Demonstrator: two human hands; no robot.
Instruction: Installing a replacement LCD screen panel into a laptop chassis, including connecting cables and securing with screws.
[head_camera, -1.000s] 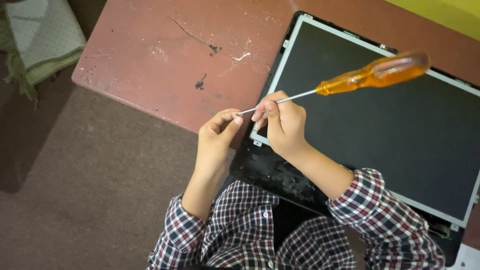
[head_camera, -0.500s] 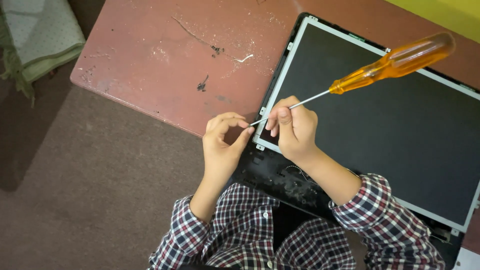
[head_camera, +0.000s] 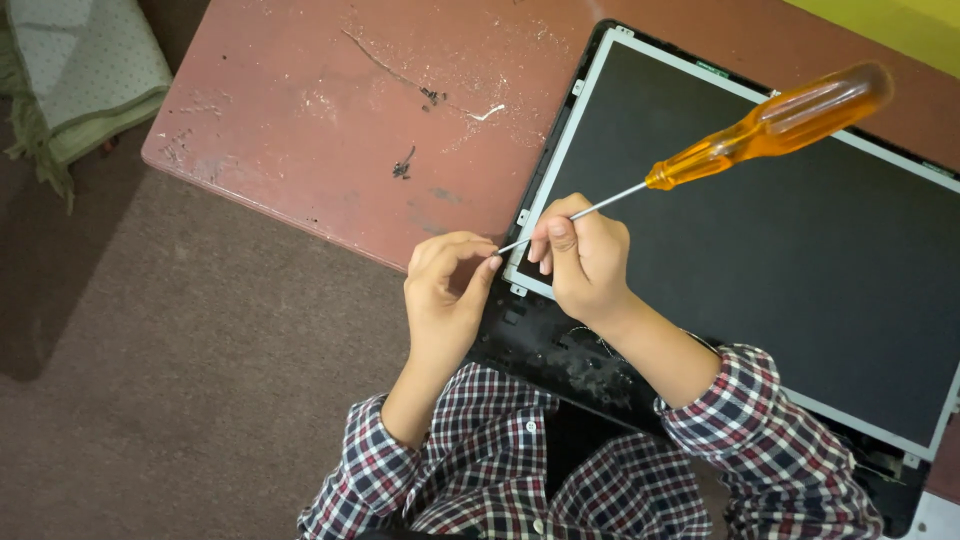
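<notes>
Screwdriver with orange handle is light and stiff, I judge, so my right hand closes on its thin metal shaft while my left hand pinches the tip, above the fragile screen panel on the red surface.

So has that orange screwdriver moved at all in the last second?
Yes. The screwdriver has slid to the right: its orange handle now lies further across the dark screen panel, towards the yellow strip, with both hands shifted right along with it.
</notes>
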